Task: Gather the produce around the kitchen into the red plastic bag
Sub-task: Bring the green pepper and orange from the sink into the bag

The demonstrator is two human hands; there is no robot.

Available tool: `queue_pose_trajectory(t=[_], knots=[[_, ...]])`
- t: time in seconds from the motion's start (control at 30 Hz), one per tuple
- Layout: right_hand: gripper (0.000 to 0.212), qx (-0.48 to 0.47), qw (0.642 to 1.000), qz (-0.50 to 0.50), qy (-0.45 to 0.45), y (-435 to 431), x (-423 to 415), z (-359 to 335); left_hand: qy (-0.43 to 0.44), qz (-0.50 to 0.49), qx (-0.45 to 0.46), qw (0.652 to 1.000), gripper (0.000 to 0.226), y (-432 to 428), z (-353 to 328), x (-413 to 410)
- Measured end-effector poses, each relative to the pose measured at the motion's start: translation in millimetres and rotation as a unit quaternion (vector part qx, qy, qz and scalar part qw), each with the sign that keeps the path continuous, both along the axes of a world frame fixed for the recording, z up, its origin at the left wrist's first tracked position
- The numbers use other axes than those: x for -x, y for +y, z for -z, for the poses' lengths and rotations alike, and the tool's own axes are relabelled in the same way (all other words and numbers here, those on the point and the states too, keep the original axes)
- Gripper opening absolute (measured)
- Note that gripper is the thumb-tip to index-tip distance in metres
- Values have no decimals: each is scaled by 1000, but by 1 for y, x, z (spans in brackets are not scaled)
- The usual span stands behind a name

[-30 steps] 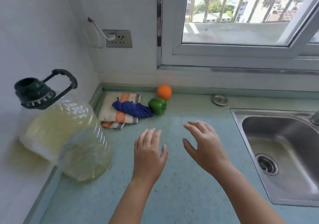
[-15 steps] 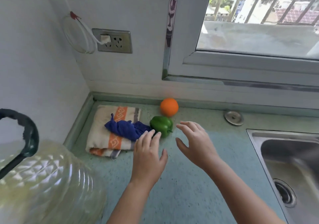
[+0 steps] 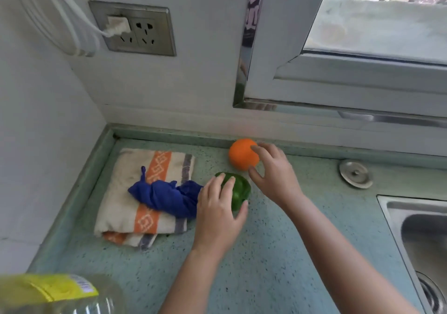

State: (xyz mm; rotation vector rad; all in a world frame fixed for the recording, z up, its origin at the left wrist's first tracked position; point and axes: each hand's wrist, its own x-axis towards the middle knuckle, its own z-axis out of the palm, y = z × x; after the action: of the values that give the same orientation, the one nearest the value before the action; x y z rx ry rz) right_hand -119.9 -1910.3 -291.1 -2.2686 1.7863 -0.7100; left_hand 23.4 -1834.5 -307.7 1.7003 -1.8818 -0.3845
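An orange (image 3: 242, 155) lies on the green speckled counter (image 3: 266, 253) close to the back wall. My right hand (image 3: 275, 173) wraps its right side, with a fingertip on top and the thumb underneath. Just in front of it sits a green bell pepper (image 3: 239, 190). My left hand (image 3: 217, 212) covers the pepper from the left, fingers over the top and thumb on its near side. No red plastic bag is in view.
A folded striped towel (image 3: 121, 193) with a crumpled blue cloth (image 3: 164, 195) on it lies left of the pepper. A steel sink (image 3: 411, 229) is at the right, with a round metal cap (image 3: 355, 173) behind it. An oil bottle (image 3: 60, 294) stands at the bottom left, and a wall socket (image 3: 135, 27) is above.
Both hands reached forward from above the counter. The left came down onto the green pepper and the right onto the orange. The view moved closer to the corner.
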Motion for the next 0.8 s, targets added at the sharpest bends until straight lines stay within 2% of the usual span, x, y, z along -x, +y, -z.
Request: queue_pose_trajectory(t=[0.3,0.63,0.8], knots=[[54,-68,997,25,-33,-41,-11,17,11,7,-33,999,55,-27,14,8],[58,-110,973,54,-198,-44,-21,35,38,3,-56,998,58,-34,26,8],[56,-114,961,89,-234,-37,-20,31,43,-20,-33,998,58,-30,28,13]])
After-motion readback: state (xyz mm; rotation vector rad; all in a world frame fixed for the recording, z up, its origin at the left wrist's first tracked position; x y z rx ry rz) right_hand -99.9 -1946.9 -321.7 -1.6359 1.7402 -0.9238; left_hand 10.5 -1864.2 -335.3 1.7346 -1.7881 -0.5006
